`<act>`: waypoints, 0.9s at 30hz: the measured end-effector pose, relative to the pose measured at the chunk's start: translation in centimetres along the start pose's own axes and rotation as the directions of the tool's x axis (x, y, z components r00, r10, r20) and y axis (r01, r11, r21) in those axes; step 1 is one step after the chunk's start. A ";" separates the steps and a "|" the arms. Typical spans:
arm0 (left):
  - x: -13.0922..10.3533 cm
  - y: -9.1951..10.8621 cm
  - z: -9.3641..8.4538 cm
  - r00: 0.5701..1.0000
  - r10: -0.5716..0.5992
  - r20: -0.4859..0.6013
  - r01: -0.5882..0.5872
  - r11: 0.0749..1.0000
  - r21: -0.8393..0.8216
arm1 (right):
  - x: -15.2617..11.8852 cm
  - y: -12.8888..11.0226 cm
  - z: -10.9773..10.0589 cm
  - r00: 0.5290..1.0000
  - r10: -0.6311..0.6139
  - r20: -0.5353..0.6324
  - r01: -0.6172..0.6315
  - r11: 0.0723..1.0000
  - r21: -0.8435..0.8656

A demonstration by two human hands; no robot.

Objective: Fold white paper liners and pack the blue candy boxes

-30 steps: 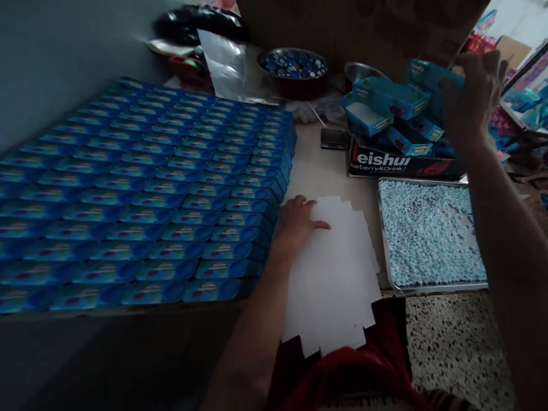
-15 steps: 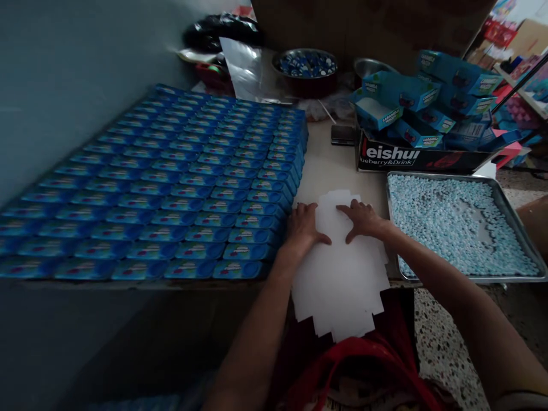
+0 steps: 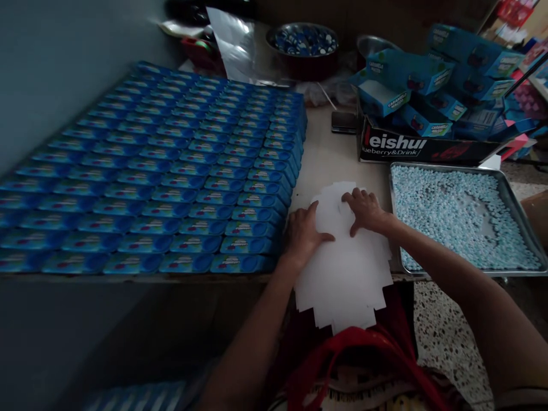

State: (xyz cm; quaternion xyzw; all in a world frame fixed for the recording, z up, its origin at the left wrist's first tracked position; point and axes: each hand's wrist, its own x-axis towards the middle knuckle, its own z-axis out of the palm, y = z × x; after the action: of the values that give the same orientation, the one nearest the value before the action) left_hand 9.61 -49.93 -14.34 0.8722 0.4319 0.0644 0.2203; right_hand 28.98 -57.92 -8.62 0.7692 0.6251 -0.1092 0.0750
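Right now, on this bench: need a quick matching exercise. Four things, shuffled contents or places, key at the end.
Things
1. white cut-out sheets
2. metal tray
3. black carton
4. round bowl

Place or contents
A. piled with blue boxes
B. under the left hand and right hand
C. filled with blue and white pieces
D. spread with pale blue pellets

Pairs: 1-B, 2-D, 3-A, 4-C
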 end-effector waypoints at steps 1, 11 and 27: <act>0.2 0.1 0.0 1.000 -0.001 -0.009 0.001 0.999 -0.035 | -0.2 0.1 0.2 0.999 0.000 -0.034 0.000 1.000 0.013; 1.4 -0.6 -1.3 0.977 -0.117 -0.179 0.052 0.942 -0.332 | -1.9 2.9 1.5 0.948 -0.037 -0.315 0.174 0.891 0.419; -1.4 2.8 -3.3 0.976 -0.142 0.163 0.206 0.385 -0.900 | -12.0 4.0 3.4 0.955 0.268 0.127 -0.036 -0.321 0.946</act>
State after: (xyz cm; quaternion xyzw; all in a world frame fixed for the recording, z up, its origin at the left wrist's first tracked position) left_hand 9.73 -51.40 -10.03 0.5620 0.4088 0.2401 0.6777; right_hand 30.32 -70.98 -8.87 0.5949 0.1780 -0.4988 -0.6046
